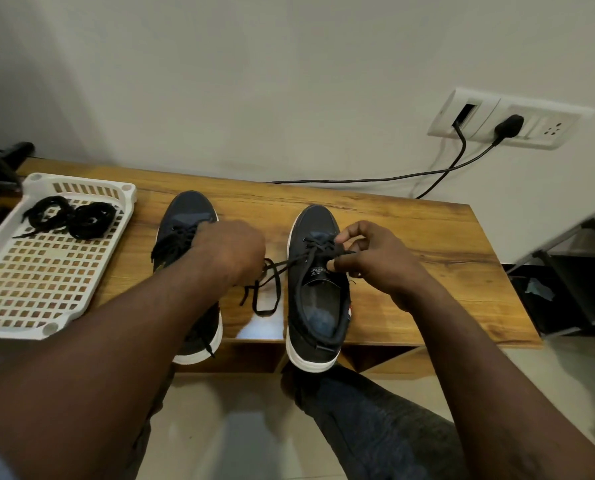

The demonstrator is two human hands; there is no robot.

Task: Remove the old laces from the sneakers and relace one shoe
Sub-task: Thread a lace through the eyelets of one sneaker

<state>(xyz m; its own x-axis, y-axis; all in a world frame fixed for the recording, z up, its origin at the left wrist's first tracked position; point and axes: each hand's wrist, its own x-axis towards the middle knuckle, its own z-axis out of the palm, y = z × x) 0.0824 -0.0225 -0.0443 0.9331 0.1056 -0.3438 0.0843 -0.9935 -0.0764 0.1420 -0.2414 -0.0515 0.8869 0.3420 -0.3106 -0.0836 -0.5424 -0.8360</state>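
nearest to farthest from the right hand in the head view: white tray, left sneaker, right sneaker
1. right sneaker, right under the right hand
2. left sneaker, across the gap to the left
3. white tray, far left on the table

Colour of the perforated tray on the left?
The tray is white plastic with a grid of square holes. It shows best in the head view.
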